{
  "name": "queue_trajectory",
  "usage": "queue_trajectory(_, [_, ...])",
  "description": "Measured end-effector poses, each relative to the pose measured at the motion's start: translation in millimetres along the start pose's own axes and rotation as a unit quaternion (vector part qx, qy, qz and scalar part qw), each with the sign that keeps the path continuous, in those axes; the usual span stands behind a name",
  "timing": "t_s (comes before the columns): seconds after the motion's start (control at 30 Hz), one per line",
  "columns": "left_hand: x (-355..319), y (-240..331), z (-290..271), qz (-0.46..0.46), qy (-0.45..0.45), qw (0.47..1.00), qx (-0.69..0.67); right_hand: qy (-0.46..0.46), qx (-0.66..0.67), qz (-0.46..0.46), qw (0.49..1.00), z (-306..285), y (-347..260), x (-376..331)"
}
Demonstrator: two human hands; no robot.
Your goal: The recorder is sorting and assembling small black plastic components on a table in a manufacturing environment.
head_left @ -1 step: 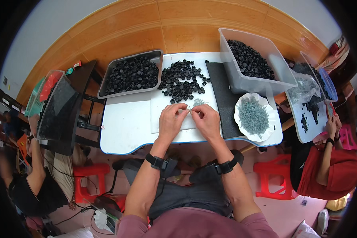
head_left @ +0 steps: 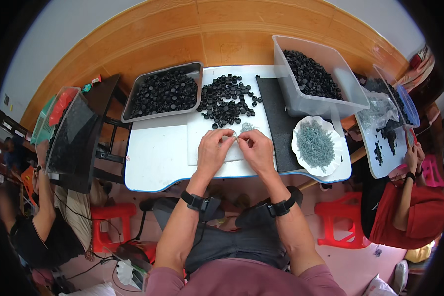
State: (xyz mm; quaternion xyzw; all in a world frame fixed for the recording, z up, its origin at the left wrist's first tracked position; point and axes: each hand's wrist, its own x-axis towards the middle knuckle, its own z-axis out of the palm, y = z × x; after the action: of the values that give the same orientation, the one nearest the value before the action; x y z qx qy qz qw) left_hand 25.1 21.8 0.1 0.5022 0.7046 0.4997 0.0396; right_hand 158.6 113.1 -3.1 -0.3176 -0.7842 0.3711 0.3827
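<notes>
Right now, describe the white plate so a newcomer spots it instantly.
On the white table, look to the person's right hand. Beyond the black mat, under the clear bin, sits the white plate: scalloped rim, heaped with small grey-green pieces, not black caps.

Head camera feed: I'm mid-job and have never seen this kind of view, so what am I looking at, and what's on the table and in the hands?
This is one wide fisheye view from a camera on the person's head, looking down, so straight edges bend. There is no machine. The left hand and right hand meet over a white table, pinching something too small to identify. Ahead lies a loose pile of black caps. More caps fill a metal tray on the left and a clear plastic bin on the right. A white dish holds small grey parts. Other people sit at either side.
</notes>
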Motion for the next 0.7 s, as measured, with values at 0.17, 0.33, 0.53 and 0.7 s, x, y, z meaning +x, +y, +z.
queue_trajectory(0.17, [2, -4, -7, -0.048, -0.039, 0.997, -0.043, -0.002, 0.002, -0.006, 1.0, 0, 1, 0])
queue_trajectory(0.33, [10, -3, -13, -0.141, -0.093, 0.982, -0.081, -0.01, 0.002, -0.008, 1.0, -3, -4, 0])
queue_trajectory(0.53, [9, -10, -13, -0.162, -0.109, 0.97, -0.144, -0.009, 0.0, -0.012, 1.0, -2, -3, -1])
queue_trajectory(0.7, [8, -5, -13, -0.167, -0.121, 0.971, -0.124, -0.01, 0.019, -0.023, 1.0, -1, -5, 0])
